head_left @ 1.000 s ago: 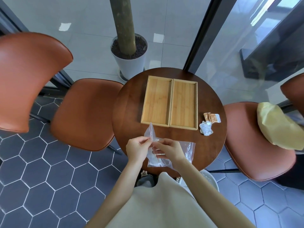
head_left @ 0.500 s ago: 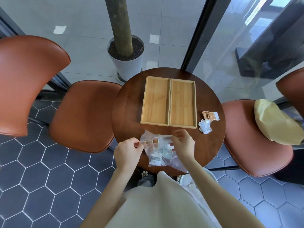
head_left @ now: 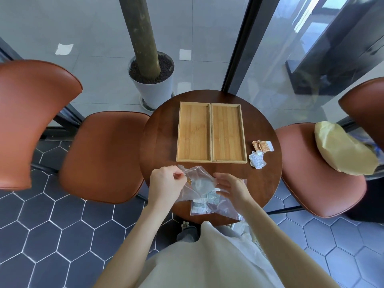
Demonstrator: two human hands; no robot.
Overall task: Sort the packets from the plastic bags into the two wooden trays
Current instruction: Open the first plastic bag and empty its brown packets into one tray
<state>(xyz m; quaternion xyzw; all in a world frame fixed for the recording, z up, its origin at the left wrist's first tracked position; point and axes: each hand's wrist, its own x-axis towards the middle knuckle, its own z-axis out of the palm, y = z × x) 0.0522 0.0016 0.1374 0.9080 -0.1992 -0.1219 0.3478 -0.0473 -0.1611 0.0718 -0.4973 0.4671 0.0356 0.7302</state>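
Note:
Two wooden trays lie side by side on the round table, the left tray (head_left: 194,133) and the right tray (head_left: 228,133), both with nothing in them. At the table's near edge lies a clear plastic bag (head_left: 199,183) with whitish packets (head_left: 204,202) showing through it. My left hand (head_left: 166,183) pinches the bag's left edge. My right hand (head_left: 231,188) hovers over the bag's right side with its fingers spread. Right of the trays lie orange packets (head_left: 262,146) and clear white packets (head_left: 257,160).
The dark round table (head_left: 160,142) stands between brown leather chairs on the left (head_left: 104,154) and right (head_left: 311,175). A beige bag (head_left: 340,150) lies on the right chair. A potted tree trunk (head_left: 153,84) stands behind the table by the glass wall.
The bag's mouth has been pulled apart and the bag has dropped flatter onto the table. My right hand has let go of the bag and spread above it. My left hand keeps its pinch.

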